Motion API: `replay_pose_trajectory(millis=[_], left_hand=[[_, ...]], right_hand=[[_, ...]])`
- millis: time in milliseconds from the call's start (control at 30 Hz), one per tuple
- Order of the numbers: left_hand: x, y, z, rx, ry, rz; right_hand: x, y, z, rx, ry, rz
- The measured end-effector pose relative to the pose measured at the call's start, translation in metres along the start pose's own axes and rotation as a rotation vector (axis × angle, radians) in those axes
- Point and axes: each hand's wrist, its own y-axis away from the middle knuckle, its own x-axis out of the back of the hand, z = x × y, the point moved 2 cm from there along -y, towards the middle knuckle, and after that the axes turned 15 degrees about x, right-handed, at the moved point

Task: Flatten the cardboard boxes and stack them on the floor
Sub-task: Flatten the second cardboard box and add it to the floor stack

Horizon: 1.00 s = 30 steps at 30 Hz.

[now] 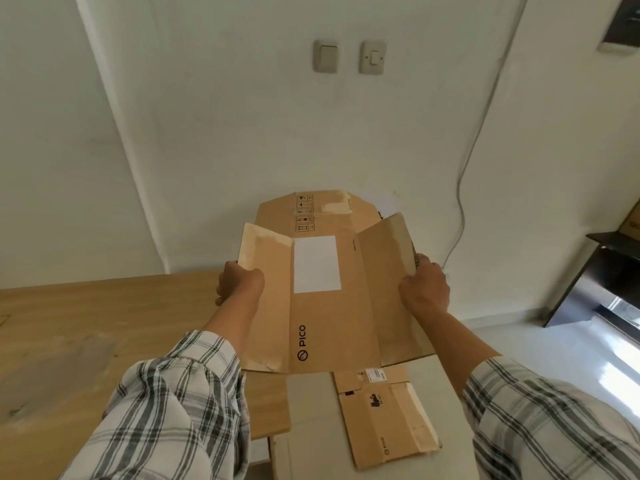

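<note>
A person's left hand (239,284) and right hand (424,289) grip the side flaps of a flattened cardboard box (329,299), not yet stacked on the flattened boxes (384,424) below.

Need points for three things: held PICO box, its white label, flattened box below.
held PICO box (332,327), head view, on the centre panel beside the logo.
white label (317,264), head view, on its middle.
flattened box (384,424), head view, on its brown face.
</note>
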Motion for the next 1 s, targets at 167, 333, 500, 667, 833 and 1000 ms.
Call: replay_pose_trajectory(millis=[167,333,500,667,833,1000], left_hand=[[-0.102,0.023,0.013,0.034,0.060,-0.091],[-0.205,0.042,0.014,0.083,0.056,-0.115],[-0.296,0.040,-0.019,0.163,0.038,-0.089],[-0.384,0.013,-0.090,0.217,0.028,-0.064],[-0.480,-0.032,-0.204,0.287,0.049,-0.017],[-0.579,-0.081,-0.334,0.332,0.010,0.002]], right_hand=[[0.018,-0.045,0.087,-0.046,-0.014,0.016],[0.010,-0.095,0.181,-0.104,0.016,-0.017],[-0.031,-0.125,0.275,-0.147,0.027,-0.096],[-0.114,-0.133,0.377,-0.183,0.012,-0.178],[-0.227,-0.116,0.487,-0.147,-0.013,-0.229],[-0.350,-0.084,0.606,-0.100,-0.032,-0.249]])
